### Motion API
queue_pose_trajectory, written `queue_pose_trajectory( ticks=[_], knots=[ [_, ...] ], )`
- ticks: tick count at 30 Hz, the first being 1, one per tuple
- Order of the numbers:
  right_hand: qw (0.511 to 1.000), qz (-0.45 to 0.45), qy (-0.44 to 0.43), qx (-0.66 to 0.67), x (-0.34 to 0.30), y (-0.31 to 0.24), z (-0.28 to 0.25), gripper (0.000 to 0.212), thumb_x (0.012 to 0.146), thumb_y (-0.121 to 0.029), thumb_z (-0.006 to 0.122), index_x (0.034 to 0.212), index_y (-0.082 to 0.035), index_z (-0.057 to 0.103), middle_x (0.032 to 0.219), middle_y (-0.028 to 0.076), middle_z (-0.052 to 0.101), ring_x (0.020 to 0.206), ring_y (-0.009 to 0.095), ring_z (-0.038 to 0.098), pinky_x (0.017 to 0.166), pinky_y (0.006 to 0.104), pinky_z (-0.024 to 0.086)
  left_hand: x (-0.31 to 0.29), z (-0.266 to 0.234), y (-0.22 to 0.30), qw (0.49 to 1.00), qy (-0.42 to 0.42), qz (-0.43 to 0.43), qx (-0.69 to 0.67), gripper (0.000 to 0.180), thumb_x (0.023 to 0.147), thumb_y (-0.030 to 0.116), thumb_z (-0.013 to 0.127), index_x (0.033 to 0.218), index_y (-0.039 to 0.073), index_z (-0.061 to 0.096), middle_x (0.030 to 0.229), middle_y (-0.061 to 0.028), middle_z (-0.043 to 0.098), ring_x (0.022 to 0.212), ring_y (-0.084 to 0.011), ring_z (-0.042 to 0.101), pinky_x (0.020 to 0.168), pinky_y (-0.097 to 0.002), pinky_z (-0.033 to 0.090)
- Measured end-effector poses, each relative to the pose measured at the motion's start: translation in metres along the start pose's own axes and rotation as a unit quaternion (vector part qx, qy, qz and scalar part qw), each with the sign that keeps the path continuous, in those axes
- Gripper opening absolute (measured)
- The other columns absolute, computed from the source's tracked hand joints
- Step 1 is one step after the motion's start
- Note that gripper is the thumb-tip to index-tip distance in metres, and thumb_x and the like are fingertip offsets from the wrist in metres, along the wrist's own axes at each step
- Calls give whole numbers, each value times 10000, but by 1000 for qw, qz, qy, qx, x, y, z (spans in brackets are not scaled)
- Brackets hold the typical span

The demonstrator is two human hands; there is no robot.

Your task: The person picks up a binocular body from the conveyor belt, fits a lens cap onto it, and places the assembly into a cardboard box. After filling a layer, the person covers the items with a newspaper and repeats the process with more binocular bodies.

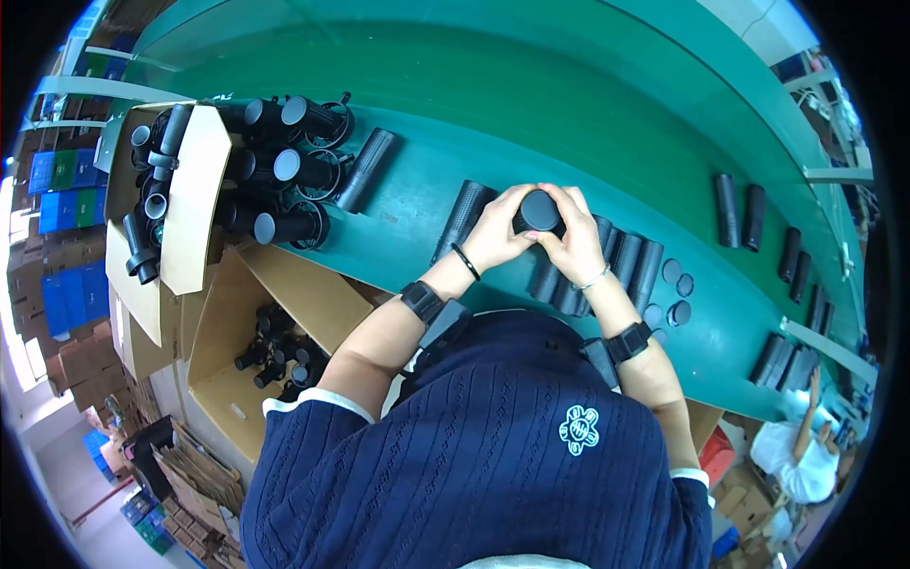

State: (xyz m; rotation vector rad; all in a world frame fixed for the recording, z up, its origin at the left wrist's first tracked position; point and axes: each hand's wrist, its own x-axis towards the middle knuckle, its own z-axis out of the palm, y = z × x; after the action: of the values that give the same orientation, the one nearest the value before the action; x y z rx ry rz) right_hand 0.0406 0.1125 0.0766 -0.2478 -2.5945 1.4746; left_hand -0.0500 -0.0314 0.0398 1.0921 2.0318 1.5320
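The left hand [495, 234] and right hand [578, 245] curl their fingers around a round-topped black cylinder [540, 211] over the green workbench [408, 213], near textured black tubes [624, 257].

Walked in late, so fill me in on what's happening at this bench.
A person's left hand and right hand together grip a black cylinder from both sides, its round flat end facing up. Textured black tubes lie on the green tabletop to either side, with small round black discs to the right. An open cardboard box at far left holds black tubular parts.
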Motion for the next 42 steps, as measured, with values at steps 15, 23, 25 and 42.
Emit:
queue_pose_trajectory(
  ticks=[15,23,25,42],
  knots=[
    [960,91,-53,259,22,19,1,550,738,-33,727,1248,-85,526,1174,56,489,1158,204,479,980,337,402,5,-9,3,1000,11,-21,-3,626,678,119,775,1219,4,482,1172,-176,550,1089,-318,557,928,-382,457],
    [980,59,-74,177,26,27,-18,887,653,-99,775,1398,-77,294,1222,129,498,1143,209,483,973,351,386,41,-40,-5,951,95,-79,-283,670,783,259,762,1292,-16,425,1185,-153,555,1167,-256,502,958,-386,436],
    [975,117,-20,186,38,34,-35,838,663,-92,761,1340,-100,267,1007,110,548,879,179,557,764,327,475,52,-76,-25,980,172,-99,16,719,792,348,734,1309,-35,412,1243,-220,507,1201,-330,456,971,-406,416],
    [958,59,132,-248,39,156,-116,556,745,-110,682,1271,-60,505,1230,166,560,1179,325,496,986,425,403,35,-138,19,994,-20,-74,-81,674,662,-34,736,1245,79,417,1154,-37,469,1137,-149,451,989,-287,349]
  ],
)
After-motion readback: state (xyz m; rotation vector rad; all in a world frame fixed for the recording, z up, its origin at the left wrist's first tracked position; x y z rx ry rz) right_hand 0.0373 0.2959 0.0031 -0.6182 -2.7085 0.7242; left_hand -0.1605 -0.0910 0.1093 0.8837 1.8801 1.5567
